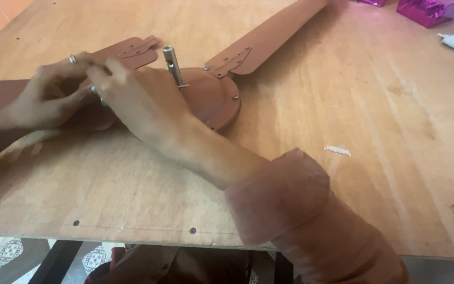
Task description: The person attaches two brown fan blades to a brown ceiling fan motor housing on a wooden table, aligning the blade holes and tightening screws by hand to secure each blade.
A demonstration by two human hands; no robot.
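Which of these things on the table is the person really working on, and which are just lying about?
In hand: ceiling fan hub, its shaft, brown blades, left hand, right hand.
Lying about: pink foil packets, small white strip.

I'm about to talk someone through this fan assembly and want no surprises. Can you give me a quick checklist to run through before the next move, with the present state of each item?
1. Fan hub flat on the table: ok.
2. Shaft upright and free of the hands: ok.
3. Right blade bracket seated at the hub rim: ok, screws look in place.
4. Left blade held at its bracket: ok, left hand and right hand both rest on it.
5. What the fingertips pinch at that bracket: cannot tell, it is hidden by the fingers.
6. Loose bits near the work: not ok, a small white scrap lies on the table to the right.
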